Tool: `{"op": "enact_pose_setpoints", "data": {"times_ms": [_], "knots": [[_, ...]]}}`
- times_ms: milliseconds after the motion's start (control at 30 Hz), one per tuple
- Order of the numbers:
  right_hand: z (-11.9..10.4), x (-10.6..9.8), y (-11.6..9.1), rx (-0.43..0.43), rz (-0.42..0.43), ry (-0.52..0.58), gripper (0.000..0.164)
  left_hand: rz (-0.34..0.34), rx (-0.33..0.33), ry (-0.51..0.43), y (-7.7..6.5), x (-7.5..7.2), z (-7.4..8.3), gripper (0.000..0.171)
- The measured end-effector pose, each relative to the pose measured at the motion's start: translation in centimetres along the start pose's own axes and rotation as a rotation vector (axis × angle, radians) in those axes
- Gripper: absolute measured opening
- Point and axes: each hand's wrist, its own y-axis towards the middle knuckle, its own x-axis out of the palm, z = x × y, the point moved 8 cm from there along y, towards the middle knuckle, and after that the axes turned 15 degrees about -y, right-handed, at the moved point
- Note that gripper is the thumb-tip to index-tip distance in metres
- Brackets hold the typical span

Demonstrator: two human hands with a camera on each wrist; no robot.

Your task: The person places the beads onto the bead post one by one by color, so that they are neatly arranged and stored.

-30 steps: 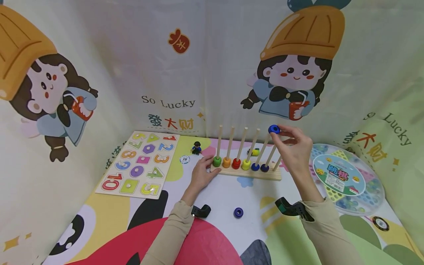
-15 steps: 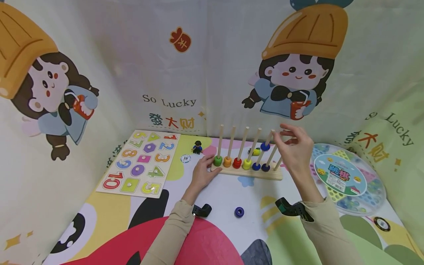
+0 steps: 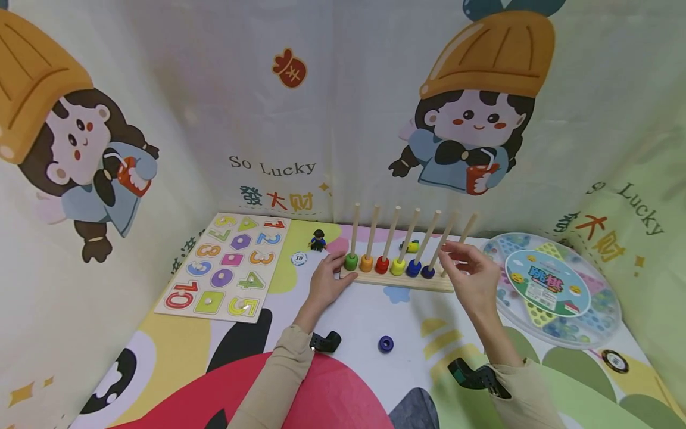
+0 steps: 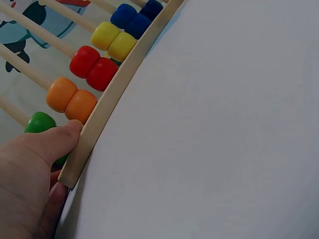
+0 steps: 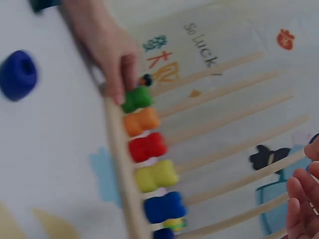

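A wooden bead stand (image 3: 393,282) with several upright pegs spans the middle of the head view. My left hand (image 3: 328,281) grips its left end, thumb against the front by the green beads (image 4: 40,121) and fingers behind. Rightward from there, the pegs carry orange beads (image 4: 64,94), red beads (image 4: 102,74), yellow beads (image 4: 105,36) and two blue beads (image 3: 414,268). One dark blue bead (image 3: 428,272) sits on the peg after those. My right hand (image 3: 473,277) hovers by the rightmost pegs, fingers loosely bent with nothing in them. A loose dark blue bead (image 3: 386,344) lies in front of the stand.
A number and shape puzzle board (image 3: 252,238) lies at the left, with a toy figure (image 3: 318,240) and a poker chip (image 3: 299,258) beside it. Behind the stand is a small yellow-green toy (image 3: 412,246). At the right are a round marble game (image 3: 584,322) and a black chip (image 3: 615,361).
My right hand let go of a blue bead at the fifth peg's top; the bead slid down onto the one below. The right hand then moved lower. My left hand stays put.
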Motion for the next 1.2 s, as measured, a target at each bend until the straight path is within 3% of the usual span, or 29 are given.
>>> {"op": "enact_pose_setpoints", "data": {"times_ms": [267,433,733,1200], "knots": [[5.6,3.4,-3.1,0.090,-0.141,0.088,0.020,0.000,0.009,0.005,0.0,-0.1,0.0,0.052],[7.4,5.7,-6.1,0.074,-0.288,0.081,0.027,-0.012,-0.008,0.001,0.1,0.0,-0.3,0.053],[6.9,7.2,-9.1,-0.025,-0.449,0.108,0.028,-0.010,-0.026,-0.015,0.0,0.1,-0.5,0.054],[5.4,8.6,-11.5,-0.236,-0.651,0.113,0.038,-0.012,-0.029,-0.021,0.0,0.0,-0.4,0.053]]}}
